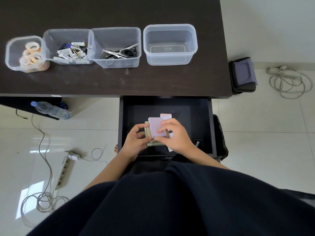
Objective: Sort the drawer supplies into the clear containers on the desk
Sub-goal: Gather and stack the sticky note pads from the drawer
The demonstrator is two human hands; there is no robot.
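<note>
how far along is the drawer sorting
Mostly done: tape rolls, batteries and scissors each sit in their own container. In hand: both hands, left and right, hold a stack of sticky notes over the open drawer. Left: the fourth container holds nothing yet, and a few paper slips remain in the drawer.

4 clear containers (170,44); 2 hands (136,141); 1 drawer (201,116); 1 bottle (51,110); 2 power strips (63,172).
</note>
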